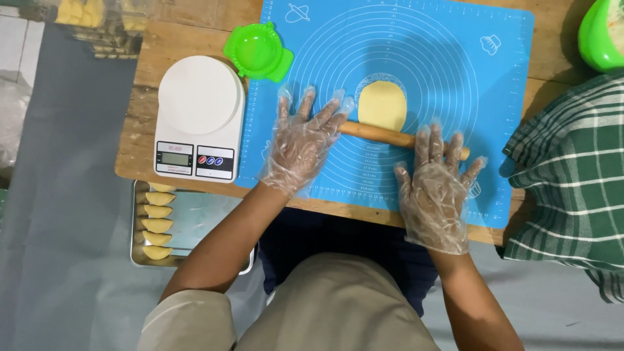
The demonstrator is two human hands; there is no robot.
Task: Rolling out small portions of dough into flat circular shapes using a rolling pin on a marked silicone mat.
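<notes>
A flat oval of yellow dough (382, 104) lies on a blue silicone baking mat (448, 58). A wooden rolling pin (380, 134) rests across the dough's near edge. My left hand (304, 141), in a clear plastic glove, presses flat on the pin's left end with fingers spread. My right hand (437, 187), gloved the same way, lies flat over the pin's right end.
A white kitchen scale (200, 117) stands left of the mat, with a green dumpling press (258, 51) behind it. A metal tray (195, 224) with several folded yellow pastries sits low at the left. A green checked cloth (572, 175) and a green bowl (601, 36) are at the right.
</notes>
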